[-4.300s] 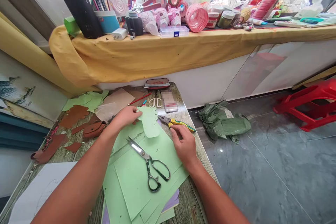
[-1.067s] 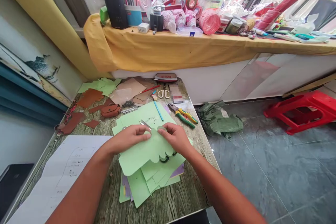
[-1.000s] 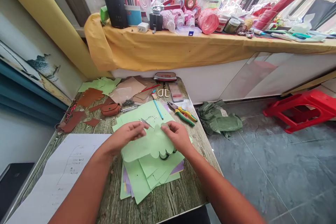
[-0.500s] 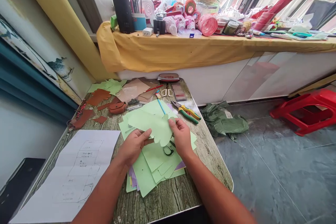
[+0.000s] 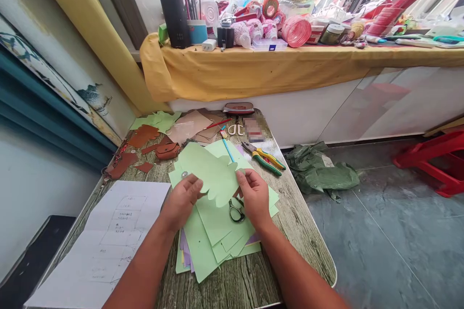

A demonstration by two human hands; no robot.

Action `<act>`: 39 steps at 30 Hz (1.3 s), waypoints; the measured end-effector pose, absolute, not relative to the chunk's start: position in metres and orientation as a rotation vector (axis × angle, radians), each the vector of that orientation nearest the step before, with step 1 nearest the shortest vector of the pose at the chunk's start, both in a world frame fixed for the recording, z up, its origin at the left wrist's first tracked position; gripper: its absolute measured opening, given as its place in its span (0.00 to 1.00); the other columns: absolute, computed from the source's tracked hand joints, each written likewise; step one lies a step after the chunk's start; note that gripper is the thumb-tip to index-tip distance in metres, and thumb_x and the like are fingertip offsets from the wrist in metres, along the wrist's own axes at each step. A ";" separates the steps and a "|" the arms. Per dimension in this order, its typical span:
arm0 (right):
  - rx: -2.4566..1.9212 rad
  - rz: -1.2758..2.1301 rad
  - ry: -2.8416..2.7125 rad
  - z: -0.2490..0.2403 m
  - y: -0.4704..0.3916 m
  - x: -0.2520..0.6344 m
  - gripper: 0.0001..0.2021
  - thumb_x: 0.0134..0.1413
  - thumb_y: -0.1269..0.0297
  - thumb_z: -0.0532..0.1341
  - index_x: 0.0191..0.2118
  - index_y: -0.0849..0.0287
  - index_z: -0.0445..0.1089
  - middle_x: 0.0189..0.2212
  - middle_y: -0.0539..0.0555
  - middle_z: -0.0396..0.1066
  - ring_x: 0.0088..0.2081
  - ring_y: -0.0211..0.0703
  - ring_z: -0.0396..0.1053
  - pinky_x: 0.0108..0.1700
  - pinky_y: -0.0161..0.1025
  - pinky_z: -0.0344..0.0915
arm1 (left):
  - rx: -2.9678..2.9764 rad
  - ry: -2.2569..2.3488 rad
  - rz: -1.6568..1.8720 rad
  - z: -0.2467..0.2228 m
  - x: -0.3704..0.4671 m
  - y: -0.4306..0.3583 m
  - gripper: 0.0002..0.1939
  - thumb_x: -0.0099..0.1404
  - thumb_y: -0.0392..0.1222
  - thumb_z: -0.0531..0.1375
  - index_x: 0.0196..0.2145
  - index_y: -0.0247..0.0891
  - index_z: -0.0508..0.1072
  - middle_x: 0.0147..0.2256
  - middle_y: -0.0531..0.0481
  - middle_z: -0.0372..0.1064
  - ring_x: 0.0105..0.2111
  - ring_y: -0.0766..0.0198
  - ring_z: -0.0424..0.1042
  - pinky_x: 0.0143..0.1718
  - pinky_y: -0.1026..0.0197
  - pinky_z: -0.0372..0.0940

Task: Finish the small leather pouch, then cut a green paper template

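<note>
A light green paper piece [image 5: 213, 174] with a scalloped lower edge is held up between my two hands. My left hand [image 5: 184, 198] pinches its lower left edge between thumb and fingers. At its right edge, my right hand [image 5: 254, 195] grips the paper with thumb and forefinger. Beneath lies a stack of green sheets [image 5: 203, 251], with purple edges showing. A pair of scissors [image 5: 237, 212] rests on the stack beside my right hand, its blades mostly hidden. A blue pencil [image 5: 228, 149] lies just behind the held paper.
Pliers [image 5: 266, 158] lie at the back right of the table [image 5: 300, 236]. A white sheet with drawings [image 5: 119, 231] is at the left. Brown scraps [image 5: 144, 135] and a small brown pouch [image 5: 167, 150] sit at the back left. Crowded sill [image 5: 253, 70] behind.
The held green paper has tilted, its upper left part rising above the stack. More of the scissors shows now. The whole view has shifted slightly, and both hands still grip the paper.
</note>
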State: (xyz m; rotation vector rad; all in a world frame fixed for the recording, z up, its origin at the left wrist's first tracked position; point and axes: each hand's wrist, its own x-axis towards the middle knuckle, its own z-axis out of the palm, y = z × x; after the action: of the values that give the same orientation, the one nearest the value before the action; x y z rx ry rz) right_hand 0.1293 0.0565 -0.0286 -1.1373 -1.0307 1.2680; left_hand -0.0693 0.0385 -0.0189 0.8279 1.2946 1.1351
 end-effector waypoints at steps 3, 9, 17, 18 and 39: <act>-1.139 1.283 -1.052 -0.030 0.054 0.132 0.20 0.61 0.41 0.69 0.35 0.54 0.74 0.22 0.46 0.68 0.20 0.40 0.69 0.24 0.37 0.62 | 0.779 1.237 1.176 -0.021 -0.064 0.036 0.30 0.50 0.64 0.79 0.26 0.40 0.69 0.27 0.54 0.67 0.30 0.63 0.69 0.36 0.59 0.69; -1.112 1.335 -1.092 -0.034 0.055 0.142 0.21 0.60 0.41 0.70 0.36 0.56 0.76 0.23 0.49 0.74 0.19 0.39 0.68 0.23 0.37 0.61 | 0.715 1.374 1.384 -0.027 -0.067 0.043 0.26 0.49 0.61 0.78 0.26 0.39 0.73 0.25 0.54 0.70 0.26 0.65 0.66 0.29 0.61 0.63; -1.093 1.298 -1.111 -0.035 0.064 0.154 0.28 0.62 0.34 0.65 0.46 0.58 0.79 0.32 0.54 0.76 0.25 0.41 0.71 0.24 0.36 0.63 | 0.915 1.365 1.205 -0.026 -0.068 0.039 0.24 0.57 0.63 0.74 0.29 0.40 0.75 0.24 0.55 0.68 0.24 0.64 0.65 0.25 0.61 0.64; -1.092 1.308 -1.124 -0.035 0.065 0.156 0.30 0.62 0.33 0.64 0.48 0.58 0.80 0.34 0.54 0.77 0.26 0.41 0.71 0.24 0.36 0.64 | 0.954 1.377 1.160 -0.024 -0.067 0.038 0.24 0.57 0.64 0.73 0.28 0.40 0.75 0.24 0.55 0.68 0.23 0.64 0.65 0.24 0.61 0.63; -1.181 1.416 -1.119 -0.044 0.064 0.162 0.21 0.57 0.41 0.70 0.36 0.57 0.81 0.24 0.49 0.73 0.24 0.42 0.64 0.26 0.37 0.61 | 0.908 1.246 1.132 -0.028 -0.064 0.038 0.37 0.56 0.74 0.71 0.41 0.35 0.82 0.35 0.43 0.77 0.33 0.58 0.74 0.28 0.61 0.69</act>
State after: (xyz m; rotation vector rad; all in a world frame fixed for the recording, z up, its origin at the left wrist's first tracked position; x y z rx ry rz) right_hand 0.1617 0.0645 -0.0436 -1.1810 -1.1193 1.4161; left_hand -0.0644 0.0381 -0.0281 0.9084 1.2462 1.1325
